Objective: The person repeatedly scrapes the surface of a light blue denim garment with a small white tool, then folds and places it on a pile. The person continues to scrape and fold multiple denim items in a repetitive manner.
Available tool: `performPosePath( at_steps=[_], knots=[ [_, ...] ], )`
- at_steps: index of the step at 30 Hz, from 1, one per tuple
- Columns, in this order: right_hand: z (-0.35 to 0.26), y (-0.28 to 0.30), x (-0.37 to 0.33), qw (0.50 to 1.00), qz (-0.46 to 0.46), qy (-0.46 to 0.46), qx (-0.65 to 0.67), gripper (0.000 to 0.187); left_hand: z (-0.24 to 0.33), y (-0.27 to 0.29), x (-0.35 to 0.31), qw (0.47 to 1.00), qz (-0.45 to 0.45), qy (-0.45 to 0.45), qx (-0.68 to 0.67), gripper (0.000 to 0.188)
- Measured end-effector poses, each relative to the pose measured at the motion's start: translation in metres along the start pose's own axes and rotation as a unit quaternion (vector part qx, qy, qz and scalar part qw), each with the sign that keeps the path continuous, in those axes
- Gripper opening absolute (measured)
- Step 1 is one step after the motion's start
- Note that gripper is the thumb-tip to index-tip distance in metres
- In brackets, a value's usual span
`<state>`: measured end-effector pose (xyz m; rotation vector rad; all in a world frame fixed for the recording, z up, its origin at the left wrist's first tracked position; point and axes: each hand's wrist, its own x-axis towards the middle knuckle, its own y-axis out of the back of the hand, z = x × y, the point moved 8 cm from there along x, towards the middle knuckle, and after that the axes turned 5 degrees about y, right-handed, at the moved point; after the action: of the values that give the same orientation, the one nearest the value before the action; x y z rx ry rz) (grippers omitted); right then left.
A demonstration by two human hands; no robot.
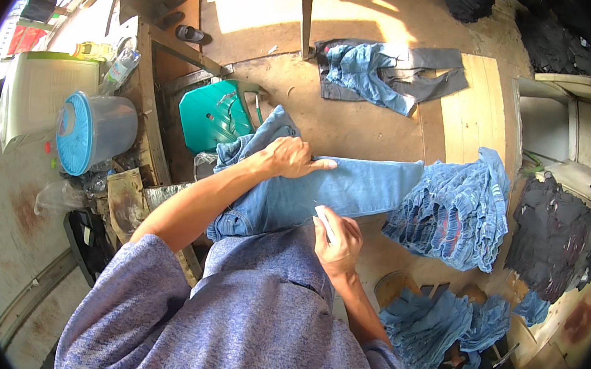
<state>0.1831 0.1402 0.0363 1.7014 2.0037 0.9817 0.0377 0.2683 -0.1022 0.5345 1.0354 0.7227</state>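
Note:
A pair of light blue jeans (364, 184) lies across my lap, one leg stretched out to the right. Fingers curled into the denim, my left hand (288, 157) grips it near the upper edge, thumb pointing right along the leg. Just below the leg's lower edge, my right hand (340, 252) is closed around a small white tool (326, 220) with a thin tip. Its exact kind is too small to make out. The tip points up toward the denim.
A stack of blue jeans (451, 212) sits at the right, touching the leg's end. A green plastic stool (213, 114) stands ahead left, beside a clear tub with a blue lid (76, 134). Grey and blue trousers (429, 80) lie on the floor ahead. Dark garments (557, 233) are piled far right.

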Motion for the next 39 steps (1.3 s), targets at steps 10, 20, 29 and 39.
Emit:
performPosePath(
  at_steps=[10,20,29,39],
  knots=[
    [0.011,-0.021,0.013,0.996,0.031,-0.020,-0.080,0.019,-0.025,0.009,0.046,0.996,0.031,-0.050,-0.060,0.093],
    [-0.006,-0.033,0.018,0.996,0.003,0.017,-0.093,0.021,0.007,-0.004,0.027,0.988,-0.124,-0.044,-0.085,0.107],
    [0.003,-0.071,0.035,0.988,-0.025,0.054,-0.143,0.020,-0.009,0.010,0.053,0.965,0.121,-0.184,-0.142,0.042],
    [0.012,-0.090,0.050,0.986,-0.061,0.033,-0.151,0.022,-0.013,0.007,0.053,0.970,0.116,-0.161,-0.142,0.027]
  ],
)
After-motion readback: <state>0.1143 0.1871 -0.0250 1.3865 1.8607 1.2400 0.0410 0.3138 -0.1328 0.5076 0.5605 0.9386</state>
